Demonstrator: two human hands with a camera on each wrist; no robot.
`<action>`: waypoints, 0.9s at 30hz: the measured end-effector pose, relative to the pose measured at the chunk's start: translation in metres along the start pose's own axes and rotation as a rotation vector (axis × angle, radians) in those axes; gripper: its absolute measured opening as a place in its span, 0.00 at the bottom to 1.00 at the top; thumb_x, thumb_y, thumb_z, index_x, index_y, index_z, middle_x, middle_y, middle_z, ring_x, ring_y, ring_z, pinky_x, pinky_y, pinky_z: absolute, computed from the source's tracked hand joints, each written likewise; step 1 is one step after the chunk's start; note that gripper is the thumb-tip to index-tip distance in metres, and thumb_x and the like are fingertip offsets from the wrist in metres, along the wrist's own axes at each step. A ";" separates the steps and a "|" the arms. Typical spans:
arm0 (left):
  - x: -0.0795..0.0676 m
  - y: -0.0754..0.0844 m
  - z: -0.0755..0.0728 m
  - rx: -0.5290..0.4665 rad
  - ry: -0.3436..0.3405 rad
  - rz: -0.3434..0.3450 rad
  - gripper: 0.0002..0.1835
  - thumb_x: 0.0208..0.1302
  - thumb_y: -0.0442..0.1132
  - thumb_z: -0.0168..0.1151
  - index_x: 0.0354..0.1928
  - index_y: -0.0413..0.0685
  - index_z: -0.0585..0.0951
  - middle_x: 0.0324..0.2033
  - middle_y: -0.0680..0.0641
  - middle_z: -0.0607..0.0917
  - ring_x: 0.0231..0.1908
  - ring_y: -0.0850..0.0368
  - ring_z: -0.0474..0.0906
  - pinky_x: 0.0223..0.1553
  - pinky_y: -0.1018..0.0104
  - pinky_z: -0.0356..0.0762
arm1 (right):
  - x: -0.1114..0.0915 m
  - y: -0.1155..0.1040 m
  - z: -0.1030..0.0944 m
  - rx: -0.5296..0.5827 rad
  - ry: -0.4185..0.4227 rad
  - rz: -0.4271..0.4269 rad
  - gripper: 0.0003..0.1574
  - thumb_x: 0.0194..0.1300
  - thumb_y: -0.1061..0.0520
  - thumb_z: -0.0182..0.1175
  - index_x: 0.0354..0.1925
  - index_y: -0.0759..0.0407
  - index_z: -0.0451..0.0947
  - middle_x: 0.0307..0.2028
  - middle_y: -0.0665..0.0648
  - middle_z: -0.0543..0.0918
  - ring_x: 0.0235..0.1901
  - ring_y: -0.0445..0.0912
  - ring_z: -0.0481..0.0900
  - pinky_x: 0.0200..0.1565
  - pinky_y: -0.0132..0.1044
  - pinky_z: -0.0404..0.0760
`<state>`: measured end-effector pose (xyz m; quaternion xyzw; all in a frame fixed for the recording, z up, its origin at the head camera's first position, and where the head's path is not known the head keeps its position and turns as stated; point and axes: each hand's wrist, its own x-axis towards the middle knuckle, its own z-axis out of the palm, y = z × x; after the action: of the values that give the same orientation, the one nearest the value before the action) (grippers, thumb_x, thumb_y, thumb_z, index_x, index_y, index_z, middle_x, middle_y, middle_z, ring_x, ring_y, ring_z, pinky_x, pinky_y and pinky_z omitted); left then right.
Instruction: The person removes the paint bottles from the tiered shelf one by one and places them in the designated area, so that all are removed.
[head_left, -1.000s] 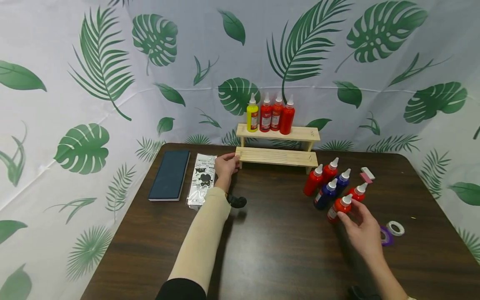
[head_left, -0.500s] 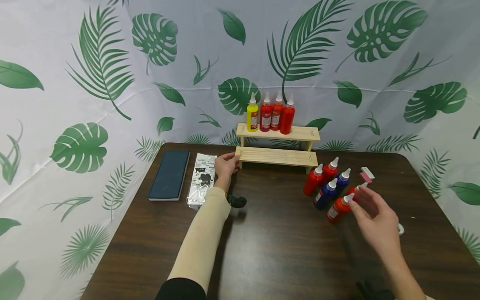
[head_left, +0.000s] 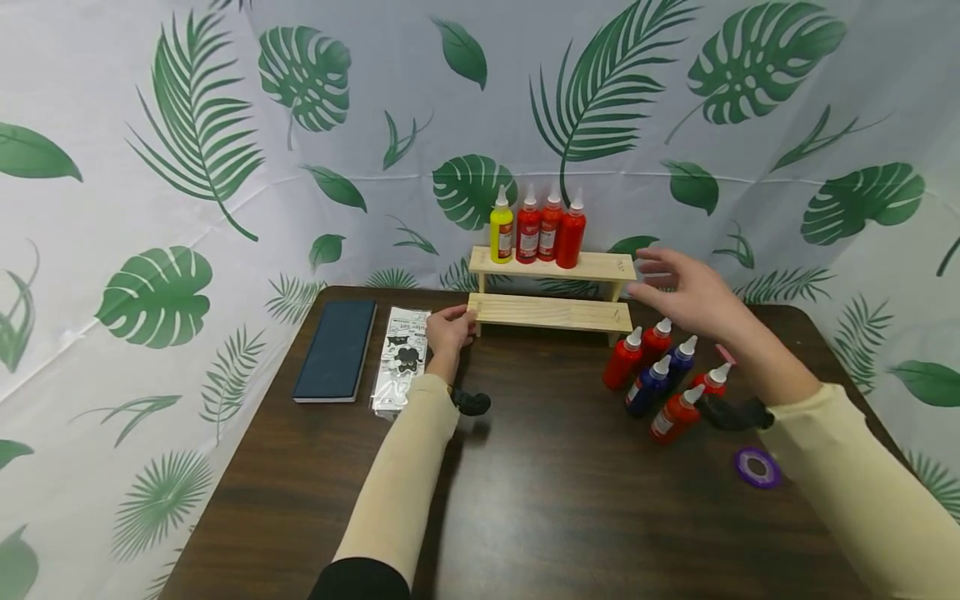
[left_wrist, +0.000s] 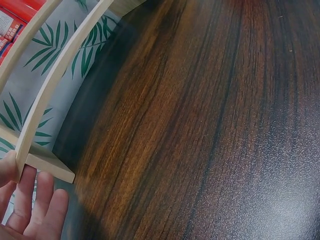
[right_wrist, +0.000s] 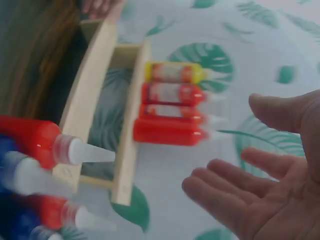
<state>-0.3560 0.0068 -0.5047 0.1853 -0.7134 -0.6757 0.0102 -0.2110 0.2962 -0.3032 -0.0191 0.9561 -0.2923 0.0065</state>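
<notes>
At the left end of the two-tier wooden rack (head_left: pixel 555 312), my left hand (head_left: pixel 450 329) pinches the lower board; in the left wrist view the thumb and fingers (left_wrist: pixel 52 206) meet at the board's end (left_wrist: pixel 26 145). My right hand (head_left: pixel 686 287) is in the air near the rack's right end, fingers apart, holding nothing. On the upper board stand a yellow squeeze bottle (head_left: pixel 501 229) and several red squeeze bottles (head_left: pixel 528 233). Below the right hand, red bottles (head_left: pixel 622 360) and blue bottles (head_left: pixel 648 387) with white nozzle caps are grouped upright on the table.
A dark blue notebook (head_left: pixel 336 350) and a clear-wrapped packet with black drawings (head_left: pixel 401 358) lie left of the left hand. A purple tape roll (head_left: pixel 757 467) lies near the right sleeve (head_left: pixel 840 475). A leaf-print cloth (head_left: pixel 360 75) hangs behind the table.
My right hand has left the front orange-red bottle and moved up and back toward the rack, above the bottle group. The left hand stays on the rack.
</notes>
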 end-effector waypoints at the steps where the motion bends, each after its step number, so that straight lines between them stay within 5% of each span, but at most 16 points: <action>1: 0.000 0.000 0.000 0.003 0.001 0.000 0.10 0.54 0.39 0.72 0.40 0.48 0.88 0.32 0.45 0.88 0.27 0.52 0.86 0.21 0.66 0.81 | 0.014 -0.002 0.002 -0.005 -0.015 0.004 0.48 0.66 0.35 0.54 0.72 0.59 0.53 0.66 0.70 0.64 0.62 0.65 0.67 0.55 0.62 0.71; 7: -0.003 0.002 0.000 0.011 -0.007 0.005 0.11 0.55 0.39 0.71 0.41 0.47 0.87 0.33 0.45 0.88 0.30 0.50 0.86 0.23 0.65 0.82 | 0.091 -0.003 0.027 0.082 0.002 0.027 0.46 0.69 0.43 0.54 0.74 0.61 0.49 0.67 0.70 0.62 0.64 0.64 0.64 0.59 0.59 0.69; 12: -0.005 0.005 -0.002 0.014 -0.001 0.000 0.11 0.55 0.39 0.71 0.41 0.46 0.87 0.32 0.45 0.88 0.31 0.49 0.86 0.21 0.67 0.81 | 0.130 -0.005 0.054 0.186 0.079 0.068 0.47 0.69 0.47 0.55 0.75 0.58 0.43 0.70 0.67 0.58 0.67 0.62 0.59 0.64 0.57 0.64; 17: -0.005 0.005 -0.002 0.009 -0.003 0.005 0.10 0.55 0.38 0.71 0.40 0.46 0.87 0.32 0.44 0.88 0.32 0.48 0.86 0.23 0.65 0.82 | 0.147 -0.002 0.070 0.282 0.161 0.087 0.48 0.69 0.48 0.55 0.76 0.53 0.40 0.71 0.63 0.57 0.69 0.60 0.57 0.66 0.56 0.62; 27: -0.001 0.002 -0.001 0.014 0.001 0.002 0.10 0.56 0.38 0.71 0.41 0.47 0.87 0.32 0.44 0.88 0.31 0.49 0.86 0.28 0.59 0.84 | 0.159 0.006 0.086 0.408 0.311 0.012 0.36 0.71 0.55 0.54 0.71 0.56 0.54 0.64 0.66 0.66 0.63 0.60 0.68 0.63 0.52 0.68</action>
<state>-0.3548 0.0063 -0.5028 0.1849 -0.7184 -0.6705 0.0100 -0.3675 0.2467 -0.3779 0.0333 0.8670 -0.4784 -0.1355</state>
